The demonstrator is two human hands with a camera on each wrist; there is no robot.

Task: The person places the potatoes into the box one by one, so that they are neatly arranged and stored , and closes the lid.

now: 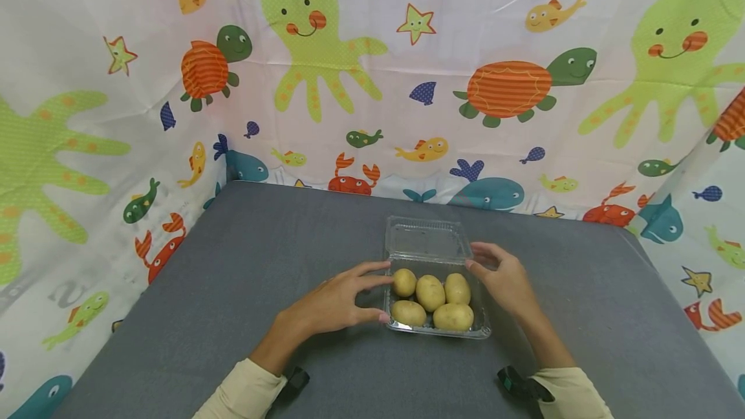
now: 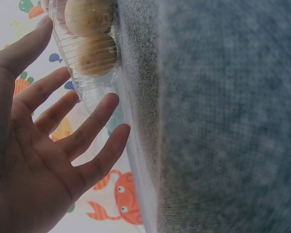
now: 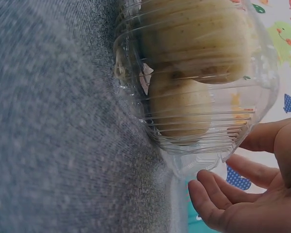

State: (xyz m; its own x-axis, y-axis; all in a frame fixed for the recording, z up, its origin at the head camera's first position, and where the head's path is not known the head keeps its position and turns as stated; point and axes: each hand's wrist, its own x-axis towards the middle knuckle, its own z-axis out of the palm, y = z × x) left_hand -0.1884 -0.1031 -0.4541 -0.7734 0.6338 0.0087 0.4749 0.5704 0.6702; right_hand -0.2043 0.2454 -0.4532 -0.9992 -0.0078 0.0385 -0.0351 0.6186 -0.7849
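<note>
A clear plastic clamshell container (image 1: 433,335) lies on the grey tabletop, its ribbed lid (image 1: 427,241) folded back away from me. Several yellow potatoes (image 1: 430,293) sit in its base. My left hand (image 1: 334,302) is at the left wall, fingers spread and fairly straight, with thumb and fingertips at the rim. At the back right corner, near the hinge, is my right hand (image 1: 506,280). The right wrist view shows its thumb at the container's edge and loosely bent fingers (image 3: 211,199) beside the lid; whether they pinch it is unclear.
A grey cloth-like surface (image 1: 279,231) spreads around the container. Behind it and at both sides hangs a white curtain (image 1: 401,76) printed with sea animals. Dark straps (image 1: 524,386) circle both wrists beside the cream sleeves.
</note>
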